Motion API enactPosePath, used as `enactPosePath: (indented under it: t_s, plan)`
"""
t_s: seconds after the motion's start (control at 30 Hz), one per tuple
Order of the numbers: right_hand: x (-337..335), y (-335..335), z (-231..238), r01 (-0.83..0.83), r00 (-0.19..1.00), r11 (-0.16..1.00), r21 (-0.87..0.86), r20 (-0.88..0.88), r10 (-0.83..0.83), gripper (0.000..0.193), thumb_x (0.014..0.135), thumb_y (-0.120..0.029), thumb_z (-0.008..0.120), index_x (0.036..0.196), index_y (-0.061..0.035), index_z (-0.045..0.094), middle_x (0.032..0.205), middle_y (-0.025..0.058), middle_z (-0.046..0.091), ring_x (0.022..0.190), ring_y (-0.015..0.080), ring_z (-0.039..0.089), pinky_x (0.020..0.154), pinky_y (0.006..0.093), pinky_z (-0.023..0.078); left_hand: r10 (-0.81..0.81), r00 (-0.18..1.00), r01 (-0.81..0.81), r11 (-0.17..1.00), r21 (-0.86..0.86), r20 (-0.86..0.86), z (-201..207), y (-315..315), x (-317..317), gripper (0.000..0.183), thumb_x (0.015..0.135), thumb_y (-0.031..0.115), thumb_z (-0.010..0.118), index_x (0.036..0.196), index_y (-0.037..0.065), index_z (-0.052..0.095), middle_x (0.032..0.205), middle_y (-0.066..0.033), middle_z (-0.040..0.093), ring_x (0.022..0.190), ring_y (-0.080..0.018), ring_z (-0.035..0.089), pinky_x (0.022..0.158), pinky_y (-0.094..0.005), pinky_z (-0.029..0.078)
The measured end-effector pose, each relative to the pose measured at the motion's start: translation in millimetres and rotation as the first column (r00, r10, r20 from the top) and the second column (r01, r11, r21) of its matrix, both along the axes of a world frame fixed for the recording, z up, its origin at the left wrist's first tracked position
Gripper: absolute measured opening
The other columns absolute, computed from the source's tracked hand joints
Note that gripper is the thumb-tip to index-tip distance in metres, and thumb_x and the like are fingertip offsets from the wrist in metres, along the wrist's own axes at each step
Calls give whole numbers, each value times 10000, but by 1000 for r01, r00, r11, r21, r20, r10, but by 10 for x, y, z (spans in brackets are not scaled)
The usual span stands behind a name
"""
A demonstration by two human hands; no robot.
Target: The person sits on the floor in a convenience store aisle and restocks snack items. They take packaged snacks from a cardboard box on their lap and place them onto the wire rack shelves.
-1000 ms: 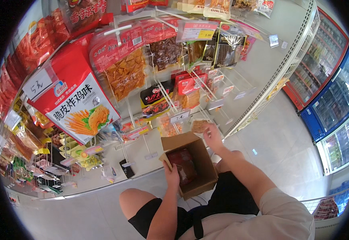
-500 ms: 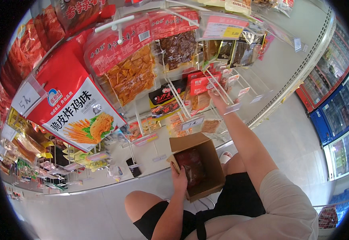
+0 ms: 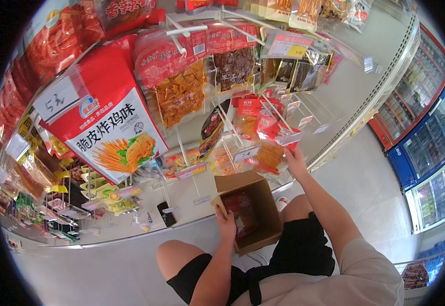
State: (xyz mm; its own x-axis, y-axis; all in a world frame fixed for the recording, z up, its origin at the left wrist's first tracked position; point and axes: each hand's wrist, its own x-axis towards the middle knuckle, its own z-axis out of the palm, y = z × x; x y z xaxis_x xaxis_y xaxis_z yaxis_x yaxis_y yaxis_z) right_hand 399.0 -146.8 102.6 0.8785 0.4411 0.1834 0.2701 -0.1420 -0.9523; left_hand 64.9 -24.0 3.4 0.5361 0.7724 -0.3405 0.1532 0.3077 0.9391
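At the right edge of a red-topped snack pack [image 3: 270,155], the fingers of the right hand [image 3: 296,162] are closing narrowly on the wrapping, some of them hiding behind it, so how hard they're squeezing I can't tell. That pack is tilting just in front of the display, near a wire hook [image 3: 277,113]; whether it's hanging on the metal or only leaning there, the view isn't showing. Lower down, the left hand [image 3: 227,227] is gripping the left side of an open cardboard box [image 3: 269,217], thumb pressing near the rim. As for progress, other red-topped packs [image 3: 246,108] are already hanging just above, so the display is looking partly filled, while a reddish packet [image 3: 244,206] is lying inside the box, which isn't yet emptied. Moving outward, the right forearm [image 3: 323,201] is slanting up and leftward from a pale sleeve [image 3: 365,262], reaching well forward, while the left forearm [image 3: 213,273] is rising more steeply and staying close to the body. Beneath the box, black shorts [image 3: 304,245] are showing between parted knees, and on the bottom shelf, to the left, a dark phone [image 3: 166,214] is resting.
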Motion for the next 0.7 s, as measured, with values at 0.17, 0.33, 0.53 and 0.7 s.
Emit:
enactPosePath:
  t_s: [0.17, 0.33, 0.53, 0.7]
  plan:
    - [-563, -402, 543, 63, 996, 997, -38, -55, -66, 175, 1084, -177, 563, 1215, -72, 612, 907, 0, 633, 764, 81, 589, 714, 282, 533, 69, 997, -71, 989, 128, 24, -369, -1, 17, 698, 1031, 214, 598, 1607, -15, 278, 1528, -264, 486, 1392, -361, 503, 1140, -388, 395]
    - [-807, -759, 640, 101, 992, 992, 76, -79, -95, 225, 1064, -230, 605, 1197, -49, 624, 906, 18, 670, 736, 89, 593, 648, 274, 499, 29, 998, -24, 996, 88, -49, -219, -41, -37, 700, 1040, 267, 601, 1602, -18, 295, 1534, -265, 483, 1398, -353, 499, 1142, -378, 391]
    - [-1298, -730, -6, -4, 956, 1000, -26, -292, -3, 273, 1055, -322, 623, 1104, -54, 625, 838, 41, 646, 762, 121, 604, 669, 301, 503, 60, 993, -64, 998, 31, 97, -334, -97, -93, 713, 1057, 314, 593, 1611, -9, 281, 1539, -254, 481, 1381, -325, 508, 1131, -358, 392]
    - [-1748, -483, -890, -140, 990, 864, -483, -65, 124, 367, 1045, -402, 612, 1133, -45, 608, 850, 99, 651, 755, 145, 634, 664, 319, 518, 45, 998, -45, 999, 12, 47, -191, -177, -65, 729, 1058, 350, 591, 1621, 9, 276, 1543, -238, 484, 1379, -315, 509, 1127, -349, 394]
